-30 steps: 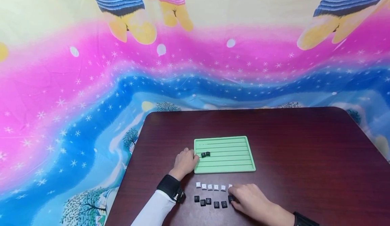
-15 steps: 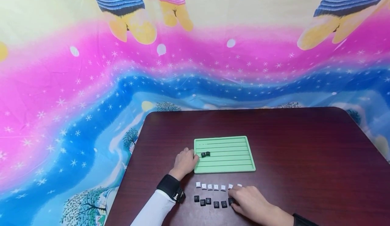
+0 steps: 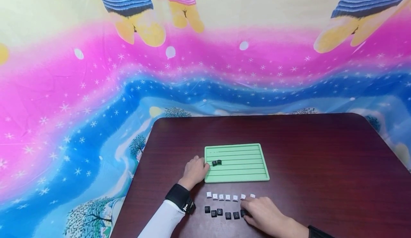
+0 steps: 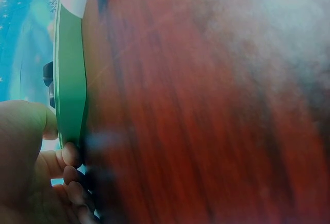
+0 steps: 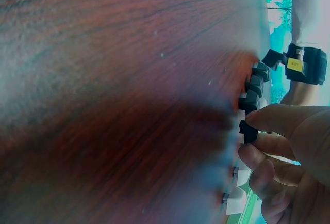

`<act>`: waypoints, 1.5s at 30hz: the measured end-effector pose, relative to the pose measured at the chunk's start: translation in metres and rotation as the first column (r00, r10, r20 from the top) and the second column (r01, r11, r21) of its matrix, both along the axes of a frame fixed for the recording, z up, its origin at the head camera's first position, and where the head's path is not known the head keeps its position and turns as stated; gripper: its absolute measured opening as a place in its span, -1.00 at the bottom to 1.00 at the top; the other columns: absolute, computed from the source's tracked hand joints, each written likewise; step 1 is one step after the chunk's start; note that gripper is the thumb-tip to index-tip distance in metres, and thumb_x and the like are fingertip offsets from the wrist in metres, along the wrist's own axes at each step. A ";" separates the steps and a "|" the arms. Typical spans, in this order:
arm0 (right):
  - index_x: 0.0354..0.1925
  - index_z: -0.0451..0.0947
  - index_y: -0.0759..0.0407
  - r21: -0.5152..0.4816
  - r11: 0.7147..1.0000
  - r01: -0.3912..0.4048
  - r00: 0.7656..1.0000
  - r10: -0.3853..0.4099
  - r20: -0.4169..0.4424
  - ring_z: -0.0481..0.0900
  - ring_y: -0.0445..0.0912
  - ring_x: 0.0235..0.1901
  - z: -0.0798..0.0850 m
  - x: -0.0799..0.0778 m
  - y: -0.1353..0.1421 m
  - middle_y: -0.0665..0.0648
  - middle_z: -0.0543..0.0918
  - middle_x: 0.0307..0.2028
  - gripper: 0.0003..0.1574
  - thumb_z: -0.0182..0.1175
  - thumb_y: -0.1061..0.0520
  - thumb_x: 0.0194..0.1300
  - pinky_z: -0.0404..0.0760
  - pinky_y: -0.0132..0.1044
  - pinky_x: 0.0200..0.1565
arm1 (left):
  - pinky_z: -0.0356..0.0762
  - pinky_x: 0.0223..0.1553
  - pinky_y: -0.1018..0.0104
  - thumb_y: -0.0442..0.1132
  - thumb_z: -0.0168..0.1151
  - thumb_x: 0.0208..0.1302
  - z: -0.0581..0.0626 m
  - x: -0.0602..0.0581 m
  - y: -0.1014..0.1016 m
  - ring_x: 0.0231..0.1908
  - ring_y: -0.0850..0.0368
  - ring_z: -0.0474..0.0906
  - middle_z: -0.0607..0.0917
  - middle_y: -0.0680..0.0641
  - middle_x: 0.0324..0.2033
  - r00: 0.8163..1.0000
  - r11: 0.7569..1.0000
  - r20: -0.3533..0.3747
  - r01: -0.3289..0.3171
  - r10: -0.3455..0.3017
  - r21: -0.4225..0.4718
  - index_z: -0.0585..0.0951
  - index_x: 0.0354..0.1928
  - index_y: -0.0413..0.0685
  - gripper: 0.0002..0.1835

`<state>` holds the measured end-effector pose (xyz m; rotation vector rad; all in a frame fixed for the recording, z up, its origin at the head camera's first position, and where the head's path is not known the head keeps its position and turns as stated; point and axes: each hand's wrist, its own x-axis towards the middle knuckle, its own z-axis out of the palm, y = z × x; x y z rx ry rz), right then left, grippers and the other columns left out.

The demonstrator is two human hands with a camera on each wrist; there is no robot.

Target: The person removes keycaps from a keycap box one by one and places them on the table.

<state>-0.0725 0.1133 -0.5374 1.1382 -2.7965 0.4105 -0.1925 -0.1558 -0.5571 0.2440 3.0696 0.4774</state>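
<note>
My right hand (image 3: pixel 264 213) pinches a black keycap (image 5: pixel 248 131) between thumb and finger at the right end of a row of several black keycaps (image 3: pixel 219 212). Just beyond lies a row of several white keycaps (image 3: pixel 227 197); its last white keycap (image 3: pixel 252 196) is partly covered by my right fingers. My left hand (image 3: pixel 194 171) grips the left edge of a light green ridged tray (image 3: pixel 239 177), thumb over the rim and fingers beside and below it in the left wrist view. Two black keycaps (image 3: pixel 216 162) sit close together on the tray, near its left side.
The tray and keycap rows rest on a dark red-brown table (image 3: pixel 321 159). Behind it hangs a colourful printed cloth (image 3: pixel 224 63). A black wrist strap with a small device (image 3: pixel 181 197) is on my left wrist.
My right hand has shifted slightly toward me with the black keycap, and the last white keycap now shows beyond it. My left hand and the tray have stayed still.
</note>
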 end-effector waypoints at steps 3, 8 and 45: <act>-0.47 0.48 -0.09 0.000 1.000 -0.005 1.000 0.005 -0.002 0.30 -0.32 -0.63 -0.001 0.000 0.000 -0.21 0.46 -0.52 -0.73 0.44 0.06 -0.01 0.26 -0.38 -0.60 | 0.27 -0.49 0.24 -0.10 0.00 0.41 0.000 0.000 0.000 -0.55 0.09 0.28 0.38 -0.03 -0.54 1.000 1.000 -0.001 -0.002 0.002 0.004 0.37 -0.60 0.01 -0.64; -0.48 0.46 -0.09 0.008 1.000 -0.010 1.000 0.010 -0.011 0.30 -0.30 -0.64 -0.003 0.002 -0.001 -0.21 0.42 -0.53 -0.71 0.45 0.06 -0.01 0.26 -0.37 -0.60 | 0.27 -0.49 0.23 -0.10 0.01 0.41 0.000 0.000 0.000 -0.55 0.09 0.28 0.38 -0.03 -0.54 1.000 1.000 -0.001 -0.005 0.005 0.008 0.37 -0.60 0.00 -0.63; -0.45 0.56 -0.07 -0.072 0.997 0.014 0.998 -0.018 -0.053 0.36 -0.36 -0.62 0.015 -0.010 -0.008 -0.22 0.52 -0.54 -0.80 0.43 0.01 0.07 0.31 -0.41 -0.58 | 0.28 -0.47 0.22 -0.11 0.01 0.41 0.002 0.000 0.001 -0.54 0.08 0.28 0.39 -0.04 -0.52 1.000 1.000 0.020 -0.009 0.009 0.003 0.37 -0.58 -0.01 -0.65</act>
